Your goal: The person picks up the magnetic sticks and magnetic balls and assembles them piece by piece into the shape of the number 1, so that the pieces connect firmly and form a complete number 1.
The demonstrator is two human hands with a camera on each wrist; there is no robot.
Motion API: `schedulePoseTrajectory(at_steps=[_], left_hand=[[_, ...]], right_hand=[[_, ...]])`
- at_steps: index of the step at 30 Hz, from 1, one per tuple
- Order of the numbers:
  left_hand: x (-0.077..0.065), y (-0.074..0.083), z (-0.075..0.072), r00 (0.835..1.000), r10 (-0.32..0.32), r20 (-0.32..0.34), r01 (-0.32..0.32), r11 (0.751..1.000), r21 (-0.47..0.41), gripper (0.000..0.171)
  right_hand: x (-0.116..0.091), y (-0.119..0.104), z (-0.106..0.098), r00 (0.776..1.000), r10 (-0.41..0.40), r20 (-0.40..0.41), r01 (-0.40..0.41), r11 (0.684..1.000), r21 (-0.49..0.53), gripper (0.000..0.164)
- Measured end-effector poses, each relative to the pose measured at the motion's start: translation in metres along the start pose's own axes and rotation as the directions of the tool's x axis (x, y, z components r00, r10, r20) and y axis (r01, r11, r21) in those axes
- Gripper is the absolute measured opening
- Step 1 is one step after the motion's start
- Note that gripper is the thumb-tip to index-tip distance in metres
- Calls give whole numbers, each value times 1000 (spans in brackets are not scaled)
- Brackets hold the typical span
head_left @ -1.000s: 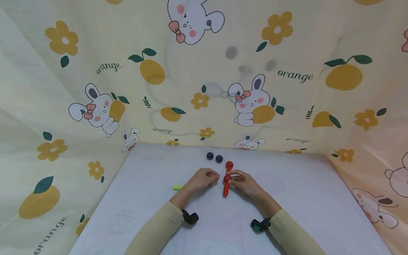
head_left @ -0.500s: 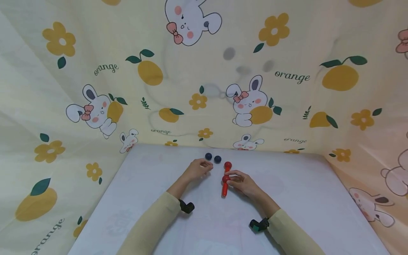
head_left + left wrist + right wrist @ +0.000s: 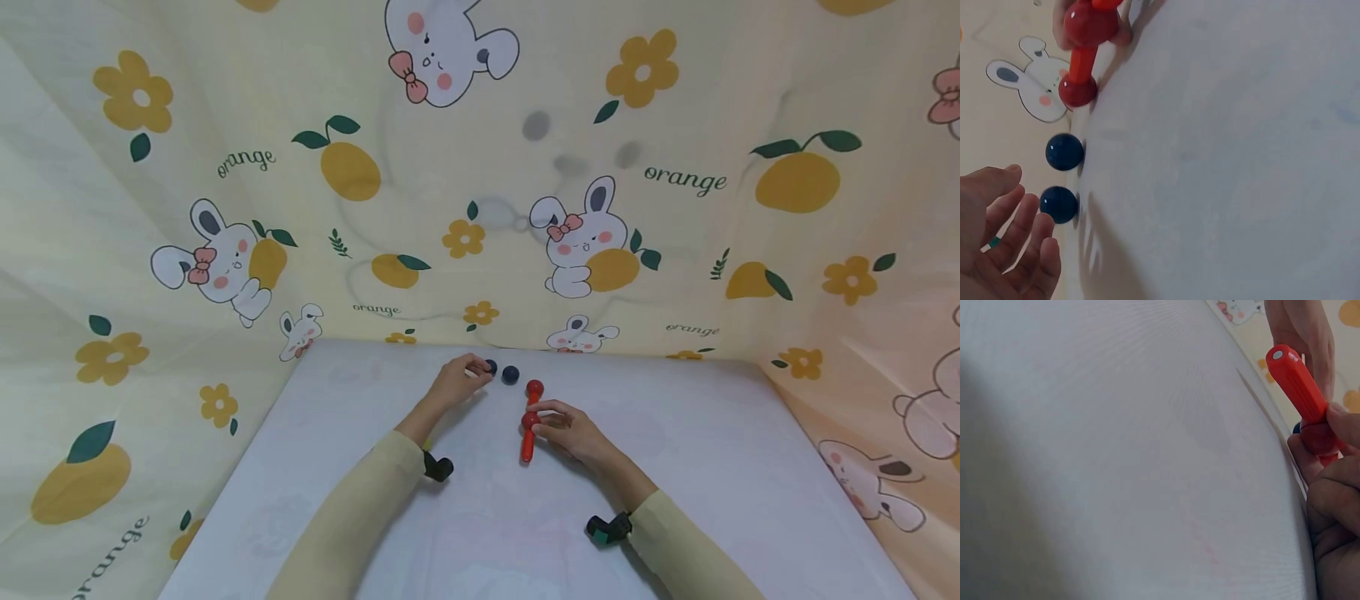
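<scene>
In the head view my right hand (image 3: 573, 433) pinches the middle red ball (image 3: 530, 422) of a chain of red rods and balls. One red rod (image 3: 527, 447) points toward me, and a second red ball (image 3: 535, 387) caps the far end. My left hand (image 3: 459, 382), fingers loosely bent, is beside two dark blue balls. It partly covers the left blue ball (image 3: 491, 367) in the head view; the right blue ball (image 3: 511, 375) lies apart from it. In the left wrist view, nothing sits between the left fingers (image 3: 1019, 231). Contact with the ball cannot be told.
A yellow-green stick (image 3: 427, 446) is mostly hidden behind my left forearm. The white tabletop (image 3: 517, 533) ends at a printed cloth backdrop (image 3: 420, 208) close behind the blue balls. A dark wrist camera (image 3: 438, 467) is on the left arm.
My left hand has moved away from the red chain, forward and left to the left blue ball. The right hand keeps its hold on the red ball, almost still.
</scene>
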State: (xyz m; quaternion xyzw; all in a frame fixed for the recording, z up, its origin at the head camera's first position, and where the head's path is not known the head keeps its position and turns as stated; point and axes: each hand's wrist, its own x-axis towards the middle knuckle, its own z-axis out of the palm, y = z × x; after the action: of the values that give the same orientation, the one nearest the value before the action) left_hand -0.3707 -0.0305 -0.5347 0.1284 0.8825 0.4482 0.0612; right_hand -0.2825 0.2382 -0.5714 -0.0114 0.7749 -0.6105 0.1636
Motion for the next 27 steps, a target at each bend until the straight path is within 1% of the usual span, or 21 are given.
schedulePoseTrajectory(at_steps=[4,9,15,21,23,27], left_hand=[[8,-1,-1,1000,-13,-12,14,1000,23,21],[18,-6,1,999,-32,-24,34,996,83,27],[23,-8,1,998,-61,-27,64,988,140,37],[25,-9,5,997,-79,6,77,984,163,45],[27,-10,6,996,-87,22,82,980,184,47],[30,-10,9,997,-74,36,65,974,218,52]], right_hand=[[0,1,-1,1000,3,4,-3,1000,10,41],[2,3,-3,1000,8,13,-8,1000,6,43],[1,3,-2,1000,0,18,0,1000,1,43],[0,3,-1,1000,-13,16,13,1000,-15,42],[-1,2,-1,1000,-10,14,10,1000,-12,42],[-1,1,-1,1000,-3,13,3,1000,-10,42]])
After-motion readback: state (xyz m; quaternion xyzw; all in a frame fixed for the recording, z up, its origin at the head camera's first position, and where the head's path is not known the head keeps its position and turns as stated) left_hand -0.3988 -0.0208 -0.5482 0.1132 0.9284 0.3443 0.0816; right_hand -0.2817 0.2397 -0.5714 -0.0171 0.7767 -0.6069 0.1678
